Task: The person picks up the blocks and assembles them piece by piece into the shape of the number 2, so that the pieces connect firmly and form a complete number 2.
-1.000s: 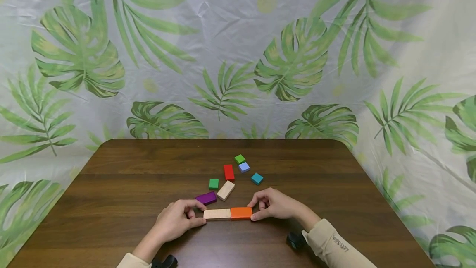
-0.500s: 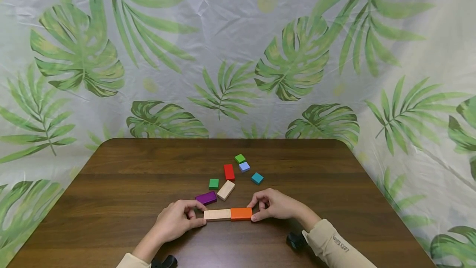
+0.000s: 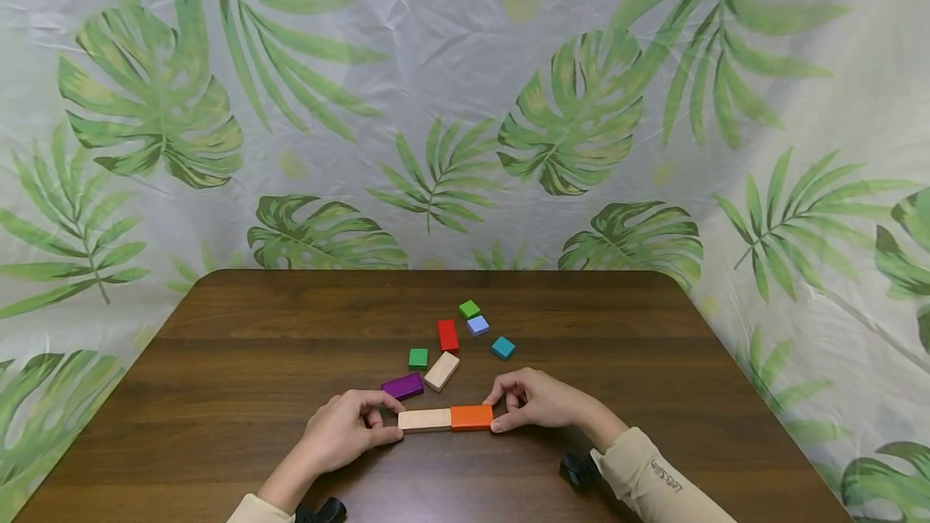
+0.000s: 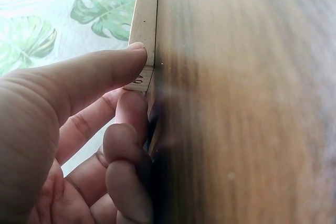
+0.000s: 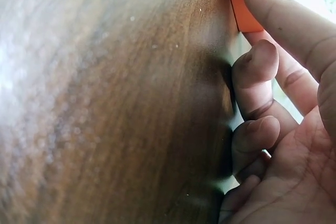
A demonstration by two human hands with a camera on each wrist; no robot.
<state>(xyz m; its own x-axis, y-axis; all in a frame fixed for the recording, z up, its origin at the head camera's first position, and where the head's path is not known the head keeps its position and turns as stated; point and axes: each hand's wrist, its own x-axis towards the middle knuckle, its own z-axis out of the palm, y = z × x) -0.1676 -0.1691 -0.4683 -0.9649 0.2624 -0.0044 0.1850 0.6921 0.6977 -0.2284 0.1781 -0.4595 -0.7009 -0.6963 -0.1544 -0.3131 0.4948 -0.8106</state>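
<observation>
On the brown table, a plain wooden block [image 3: 425, 420] and an orange block [image 3: 472, 417] lie end to end, touching, in a row near the person. My left hand [image 3: 345, 428] pinches the outer left end of the wooden block between thumb and index finger. The left wrist view shows dark marks on the end of that wooden block [image 4: 143, 30]. At the other end of the row, my right hand [image 3: 541, 402] pinches the orange block's right end. In the right wrist view the thumb lies along the orange block [image 5: 242, 11], with the other fingers curled below.
Behind the row lie a purple block [image 3: 403, 387], another plain block [image 3: 441, 371], a green block [image 3: 417, 359], a red block [image 3: 447, 336], a teal block [image 3: 503, 348], a light blue block [image 3: 477, 325] and a lighter green block [image 3: 469, 309]. A leaf-patterned cloth [image 3: 450, 103] hangs behind the table.
</observation>
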